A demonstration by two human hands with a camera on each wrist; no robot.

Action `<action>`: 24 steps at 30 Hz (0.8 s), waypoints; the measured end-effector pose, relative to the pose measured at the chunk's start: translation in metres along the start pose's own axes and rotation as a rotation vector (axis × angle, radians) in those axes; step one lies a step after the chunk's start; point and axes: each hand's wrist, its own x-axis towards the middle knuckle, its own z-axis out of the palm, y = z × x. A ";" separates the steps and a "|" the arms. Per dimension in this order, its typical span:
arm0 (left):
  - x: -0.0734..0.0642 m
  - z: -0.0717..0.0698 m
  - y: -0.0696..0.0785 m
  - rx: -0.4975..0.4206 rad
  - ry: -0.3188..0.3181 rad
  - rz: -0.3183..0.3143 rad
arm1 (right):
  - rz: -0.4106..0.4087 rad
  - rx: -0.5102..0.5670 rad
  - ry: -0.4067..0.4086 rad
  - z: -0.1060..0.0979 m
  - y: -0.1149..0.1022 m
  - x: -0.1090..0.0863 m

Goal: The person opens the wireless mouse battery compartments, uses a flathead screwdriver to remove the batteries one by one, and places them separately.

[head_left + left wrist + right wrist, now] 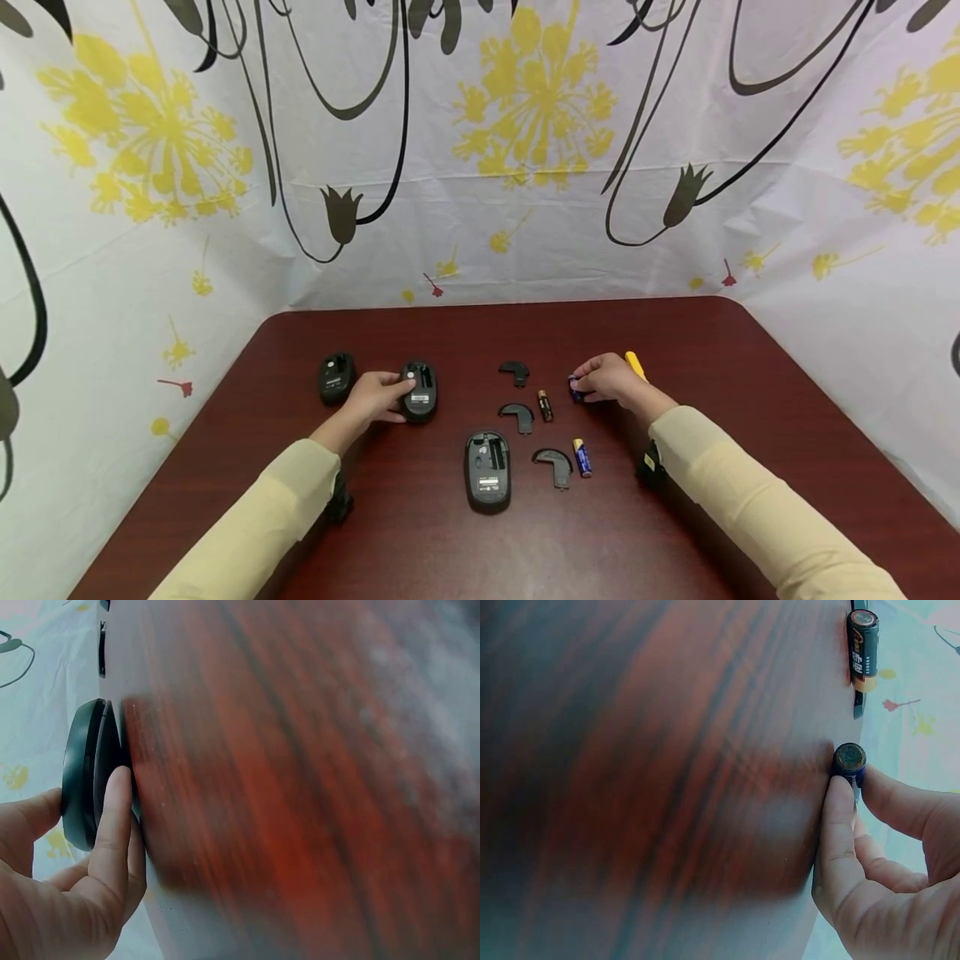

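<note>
My left hand (372,397) grips a black computer mouse (422,403) by its sides, its underside up with the battery slot uncovered. In the left wrist view the mouse (84,776) appears edge-on between thumb and fingers. On the right, my right hand (609,377) pinches a blue battery (575,388) at the tabletop. The right wrist view shows that battery's end (850,759) between thumb and fingertips. A black and copper battery (545,406) lies just left of the right hand. Nearer me is a blue and yellow battery (582,458).
One upturned mouse (337,378) lies beyond the left hand, another (487,472) at front centre. Three curved black battery covers (514,372) (517,417) (555,467) form a column in the middle. A yellow handle-like object (635,365) sits behind the right wrist. Patterned cloth (480,250) hangs behind the table.
</note>
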 end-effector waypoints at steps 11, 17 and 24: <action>-0.002 0.001 0.000 0.021 0.023 0.008 | -0.002 -0.004 -0.007 -0.001 0.002 0.001; -0.004 0.001 0.002 0.033 0.023 0.011 | -0.001 0.002 -0.005 -0.001 0.004 0.002; -0.003 0.000 0.000 0.038 0.032 0.006 | -0.013 0.006 -0.008 -0.001 0.004 0.002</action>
